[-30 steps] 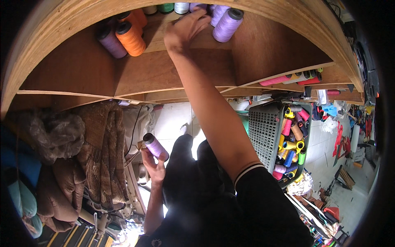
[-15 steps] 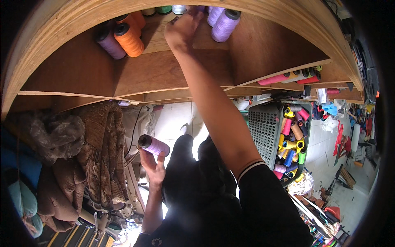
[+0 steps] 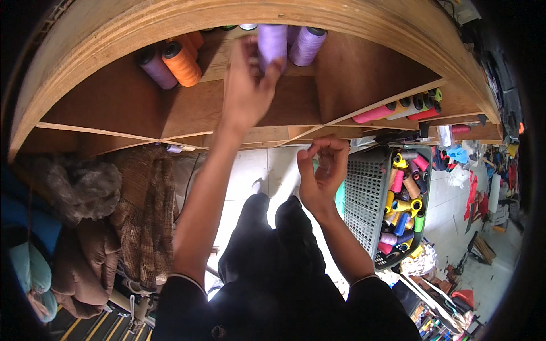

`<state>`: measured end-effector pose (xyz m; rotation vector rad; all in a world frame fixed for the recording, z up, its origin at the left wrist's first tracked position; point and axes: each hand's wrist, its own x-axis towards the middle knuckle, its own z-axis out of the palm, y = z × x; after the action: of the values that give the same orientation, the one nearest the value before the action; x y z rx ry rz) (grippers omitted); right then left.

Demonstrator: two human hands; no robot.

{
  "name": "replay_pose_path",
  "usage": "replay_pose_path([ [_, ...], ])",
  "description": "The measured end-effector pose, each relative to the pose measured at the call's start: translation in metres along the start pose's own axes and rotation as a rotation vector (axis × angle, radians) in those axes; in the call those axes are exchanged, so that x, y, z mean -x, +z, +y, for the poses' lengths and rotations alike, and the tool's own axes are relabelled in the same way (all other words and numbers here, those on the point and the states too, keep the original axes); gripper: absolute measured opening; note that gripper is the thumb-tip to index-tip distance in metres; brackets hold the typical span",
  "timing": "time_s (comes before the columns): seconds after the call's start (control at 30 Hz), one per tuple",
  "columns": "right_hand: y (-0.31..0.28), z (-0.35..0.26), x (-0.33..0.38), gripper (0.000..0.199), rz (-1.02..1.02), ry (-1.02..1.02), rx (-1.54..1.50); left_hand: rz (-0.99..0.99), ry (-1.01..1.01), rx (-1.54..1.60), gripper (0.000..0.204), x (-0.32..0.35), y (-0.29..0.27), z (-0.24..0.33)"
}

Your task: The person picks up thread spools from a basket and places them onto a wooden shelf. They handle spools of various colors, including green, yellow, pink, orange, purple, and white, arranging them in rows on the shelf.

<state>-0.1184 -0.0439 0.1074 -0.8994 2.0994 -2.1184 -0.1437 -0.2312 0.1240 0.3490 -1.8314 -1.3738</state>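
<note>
My left hand [image 3: 247, 94], blurred by motion, reaches up to the shelf with its fingers and thumb around a light purple thread spool [image 3: 273, 48]. Right beside that spool stands another light purple spool [image 3: 307, 46] in the same compartment. In front of the shelf's lower edge, my right hand [image 3: 325, 170] hangs with loosely curled fingers, and nothing shows in it. On the compartment's left side sit an orange spool [image 3: 182, 64] and a dark purple spool [image 3: 157, 69]. The tops of several more spools are partly hidden by the shelf's front rim.
The curved wooden shelf [image 3: 364, 20] spans the top. A grey perforated crate [image 3: 364, 190] of several coloured spools stands at right on the tiled floor. More spools [image 3: 375, 112] lie in the right compartment. Brown knitted cloth [image 3: 142, 216] and plastic wrap [image 3: 85, 187] hang at left.
My left hand has risen from near my lap to the shelf with the purple spool. My right hand has come down and back from the shelf.
</note>
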Motion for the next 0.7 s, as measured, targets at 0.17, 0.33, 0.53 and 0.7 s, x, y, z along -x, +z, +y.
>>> replay_pose_path([
  [0.17, -0.022, 0.012, 0.028, 0.025, -0.074, 0.011, 0.165, -0.005, 0.028, -0.285, 0.041, -0.047, 0.020, -0.041],
  [0.33, -0.031, 0.018, 0.053, 0.021, -0.100, 0.116, 0.206, 0.041, -0.085, -0.344, 0.047, -0.056, 0.032, -0.054],
  [0.53, -0.031, 0.016, 0.062, 0.016, -0.127, 0.240, 0.150, 0.131, 0.090, -0.328, 0.044, -0.058, 0.037, -0.066],
  [0.7, -0.030, 0.019, 0.064, 0.014, -0.183, 0.205, 0.184, 0.070, 0.160, -0.441, 0.043, -0.061, 0.035, -0.074],
])
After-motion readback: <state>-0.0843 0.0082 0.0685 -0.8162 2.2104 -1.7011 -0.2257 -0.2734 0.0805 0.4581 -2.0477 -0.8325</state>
